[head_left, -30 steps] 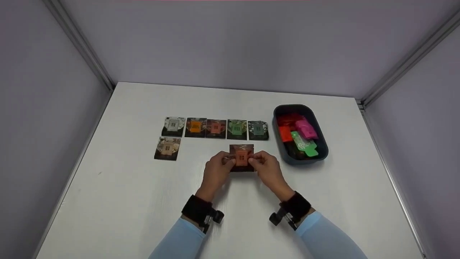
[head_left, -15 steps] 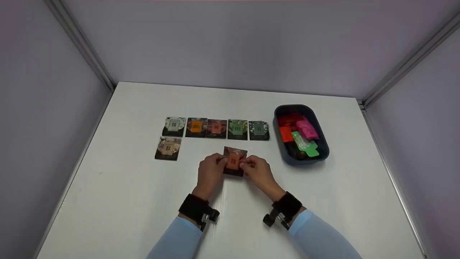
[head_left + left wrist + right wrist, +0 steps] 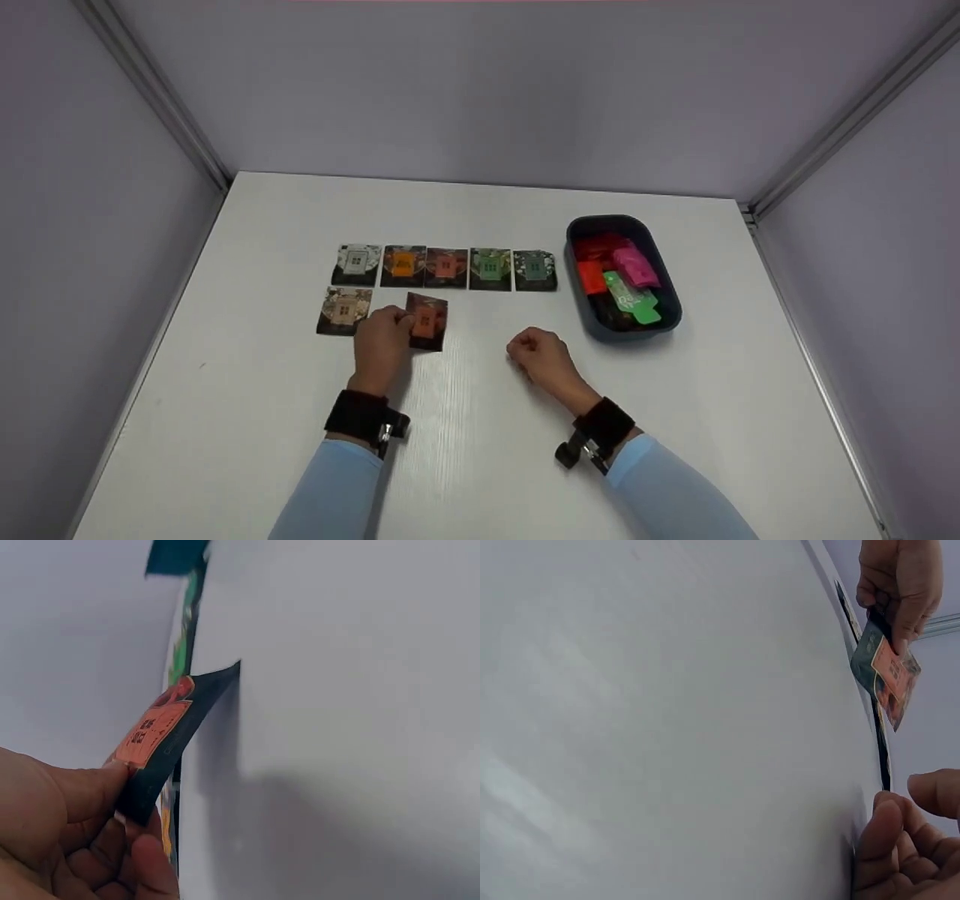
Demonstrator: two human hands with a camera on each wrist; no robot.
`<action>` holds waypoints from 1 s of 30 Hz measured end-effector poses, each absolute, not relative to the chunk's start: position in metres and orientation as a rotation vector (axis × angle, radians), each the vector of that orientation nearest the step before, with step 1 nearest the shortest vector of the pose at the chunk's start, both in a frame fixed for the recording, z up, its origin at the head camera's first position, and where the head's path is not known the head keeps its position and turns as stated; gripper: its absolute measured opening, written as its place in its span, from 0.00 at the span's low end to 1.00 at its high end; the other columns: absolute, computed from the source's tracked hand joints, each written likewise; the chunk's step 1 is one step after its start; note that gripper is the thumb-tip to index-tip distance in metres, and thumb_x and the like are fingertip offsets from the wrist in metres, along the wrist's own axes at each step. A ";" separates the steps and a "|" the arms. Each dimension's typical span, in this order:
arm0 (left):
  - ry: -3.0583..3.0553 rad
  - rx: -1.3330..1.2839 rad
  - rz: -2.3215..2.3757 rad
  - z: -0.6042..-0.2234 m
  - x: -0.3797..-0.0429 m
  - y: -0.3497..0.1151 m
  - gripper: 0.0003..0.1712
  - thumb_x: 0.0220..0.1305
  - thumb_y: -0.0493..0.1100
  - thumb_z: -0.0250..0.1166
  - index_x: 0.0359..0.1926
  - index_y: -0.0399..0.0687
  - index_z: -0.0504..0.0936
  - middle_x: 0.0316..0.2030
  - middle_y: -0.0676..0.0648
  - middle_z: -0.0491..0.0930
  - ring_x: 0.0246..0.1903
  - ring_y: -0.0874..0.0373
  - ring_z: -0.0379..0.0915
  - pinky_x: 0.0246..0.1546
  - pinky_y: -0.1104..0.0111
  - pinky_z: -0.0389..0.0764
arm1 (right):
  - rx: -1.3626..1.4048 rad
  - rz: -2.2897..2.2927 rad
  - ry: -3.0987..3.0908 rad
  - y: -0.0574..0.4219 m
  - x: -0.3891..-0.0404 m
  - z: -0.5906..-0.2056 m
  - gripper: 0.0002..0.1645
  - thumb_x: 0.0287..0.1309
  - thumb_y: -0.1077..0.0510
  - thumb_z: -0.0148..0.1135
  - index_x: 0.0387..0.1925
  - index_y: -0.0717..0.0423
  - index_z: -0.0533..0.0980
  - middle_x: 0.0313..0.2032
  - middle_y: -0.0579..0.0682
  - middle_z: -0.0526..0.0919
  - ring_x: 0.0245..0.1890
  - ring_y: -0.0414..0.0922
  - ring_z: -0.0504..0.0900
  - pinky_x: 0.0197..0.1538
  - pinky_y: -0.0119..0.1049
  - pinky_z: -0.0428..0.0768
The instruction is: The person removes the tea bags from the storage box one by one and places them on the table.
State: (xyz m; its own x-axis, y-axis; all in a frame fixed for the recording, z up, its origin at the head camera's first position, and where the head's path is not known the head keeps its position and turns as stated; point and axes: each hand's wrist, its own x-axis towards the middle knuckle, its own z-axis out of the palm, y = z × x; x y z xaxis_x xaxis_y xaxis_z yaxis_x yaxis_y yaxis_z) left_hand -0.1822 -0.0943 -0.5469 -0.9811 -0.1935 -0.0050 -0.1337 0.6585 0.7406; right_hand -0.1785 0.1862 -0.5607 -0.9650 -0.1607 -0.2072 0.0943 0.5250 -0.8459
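My left hand (image 3: 381, 341) pinches a small dark sachet with an orange-red label (image 3: 426, 322) by its left edge, thumb on the printed face. In the left wrist view that sachet (image 3: 161, 731) looks tilted over the white table. To its left lies a beige-labelled sachet (image 3: 344, 310), partly beside my left knuckles. My right hand (image 3: 547, 364) holds nothing, its fingers loosely curled above the table. The right wrist view shows its thumb (image 3: 937, 791) apart from the fingers, and the left hand (image 3: 904, 585) with the sachet farther off.
Behind my hands, a row of sachets runs from a white-labelled one (image 3: 356, 264) through orange (image 3: 403, 265), red (image 3: 446, 267) and green (image 3: 490, 268) to a dark green one (image 3: 535, 270). At right stands a dark blue bin (image 3: 671, 322) containing red, pink and green packets.
My right hand has let go of the orange-red sachet and stays near its former place. With the sachet in its grip, my left hand has moved left, close to the beige sachet.
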 end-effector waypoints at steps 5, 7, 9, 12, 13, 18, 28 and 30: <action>-2.809 0.312 -1.048 -0.550 -0.184 -0.110 0.12 0.73 0.43 0.63 0.35 0.40 0.84 0.23 0.44 0.80 0.22 0.50 0.75 0.22 0.62 0.66 | -0.082 -1.371 2.535 0.186 -0.180 -0.564 0.06 0.68 0.56 0.63 0.37 0.53 0.82 0.25 0.49 0.82 0.19 0.41 0.77 0.23 0.34 0.76; -2.799 0.323 -1.023 -0.551 -0.183 -0.112 0.12 0.73 0.42 0.63 0.35 0.39 0.83 0.24 0.42 0.80 0.24 0.47 0.77 0.22 0.61 0.69 | -0.086 -1.360 2.545 0.186 -0.180 -0.565 0.06 0.67 0.56 0.63 0.37 0.53 0.82 0.24 0.48 0.82 0.18 0.41 0.77 0.23 0.34 0.76; -2.784 0.337 -1.005 -0.552 -0.181 -0.113 0.11 0.73 0.42 0.63 0.36 0.39 0.83 0.26 0.40 0.82 0.26 0.45 0.79 0.22 0.58 0.72 | -0.092 -1.351 2.553 0.186 -0.181 -0.567 0.06 0.67 0.56 0.63 0.36 0.53 0.82 0.24 0.47 0.82 0.18 0.40 0.77 0.23 0.34 0.76; -2.779 0.346 -0.997 -0.552 -0.181 -0.113 0.11 0.74 0.42 0.62 0.36 0.38 0.82 0.27 0.38 0.82 0.28 0.42 0.80 0.24 0.54 0.76 | -0.101 -1.337 2.564 0.185 -0.181 -0.568 0.05 0.66 0.56 0.63 0.36 0.53 0.82 0.23 0.46 0.81 0.17 0.40 0.77 0.23 0.34 0.76; -2.781 0.349 -0.999 -0.553 -0.181 -0.112 0.11 0.74 0.41 0.62 0.37 0.37 0.82 0.28 0.38 0.82 0.29 0.42 0.81 0.24 0.53 0.76 | -0.104 -1.333 2.568 0.185 -0.181 -0.569 0.05 0.66 0.56 0.63 0.36 0.53 0.82 0.23 0.46 0.81 0.17 0.40 0.77 0.23 0.34 0.76; -2.784 0.372 -0.988 -0.554 -0.182 -0.111 0.14 0.74 0.42 0.62 0.49 0.33 0.82 0.37 0.35 0.84 0.36 0.39 0.82 0.31 0.49 0.81 | -0.110 -1.325 2.570 0.185 -0.181 -0.568 0.05 0.66 0.56 0.63 0.36 0.53 0.82 0.22 0.47 0.81 0.17 0.40 0.77 0.22 0.34 0.77; -2.683 -0.003 -0.731 -0.560 -0.170 -0.083 0.10 0.66 0.34 0.68 0.46 0.33 0.86 0.43 0.32 0.82 0.43 0.34 0.76 0.45 0.44 0.77 | -0.114 -1.320 2.586 0.186 -0.179 -0.566 0.05 0.66 0.57 0.64 0.36 0.54 0.82 0.22 0.46 0.81 0.18 0.40 0.77 0.23 0.34 0.76; -2.701 -0.068 -0.692 -0.562 -0.165 -0.075 0.11 0.64 0.33 0.68 0.47 0.35 0.87 0.47 0.33 0.81 0.43 0.33 0.76 0.40 0.44 0.79 | -0.126 -1.318 2.594 0.186 -0.179 -0.566 0.05 0.66 0.57 0.64 0.36 0.54 0.82 0.22 0.46 0.81 0.18 0.40 0.77 0.23 0.34 0.76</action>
